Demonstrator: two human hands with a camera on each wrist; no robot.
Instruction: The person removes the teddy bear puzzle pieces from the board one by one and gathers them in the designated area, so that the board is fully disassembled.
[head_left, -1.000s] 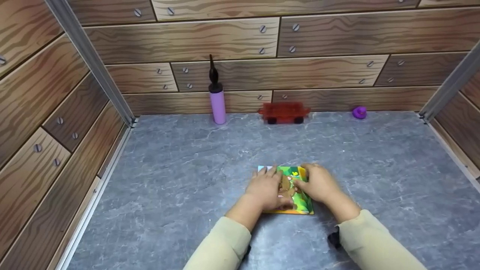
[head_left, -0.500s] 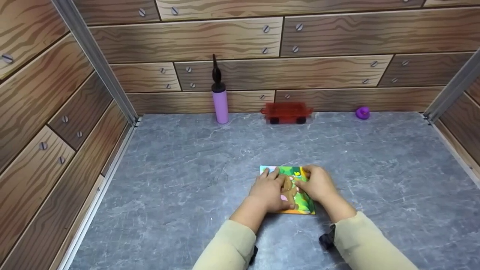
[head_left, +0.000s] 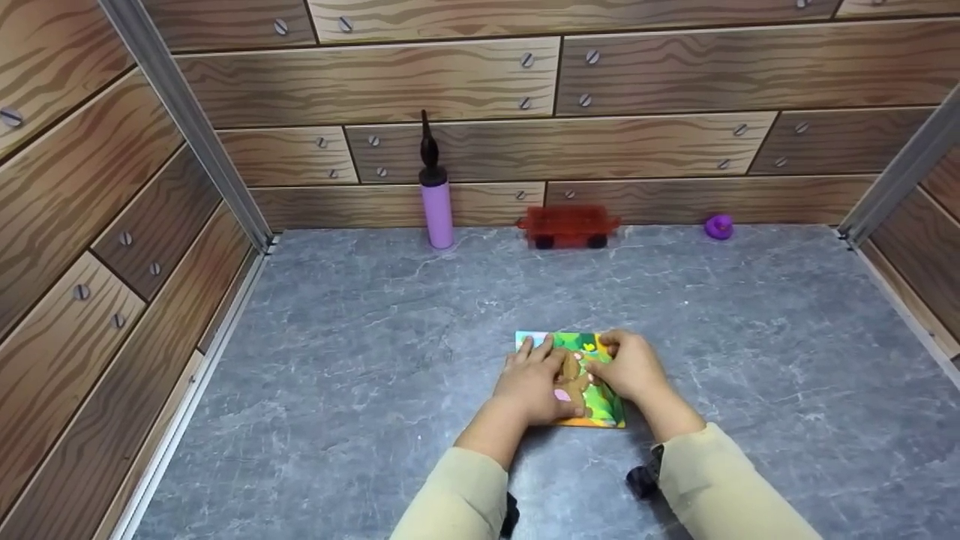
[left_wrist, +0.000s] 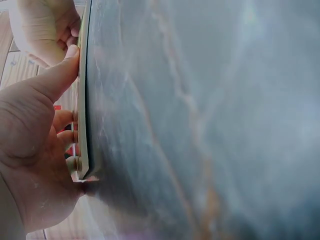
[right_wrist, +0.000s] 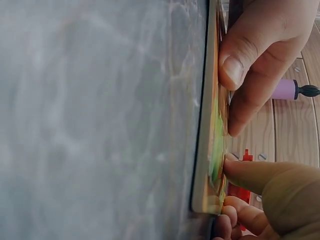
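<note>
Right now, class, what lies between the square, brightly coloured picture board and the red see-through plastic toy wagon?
In the head view, only bare grey marbled tabletop lies between the picture board and the red wagon.

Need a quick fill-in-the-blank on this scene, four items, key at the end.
1. The person's left hand covers ____ of the flat, multicoloured picture board than the person's right hand does.
2. In the head view, the right hand is at the board's ____ side.
3. In the head view, the translucent red toy wagon stands ____ the upright purple cylinder with a black top and the small, rounded purple toy.
4. The wagon's visible wheels are ____ in colour.

Missing words: more; right; between; black.
</note>
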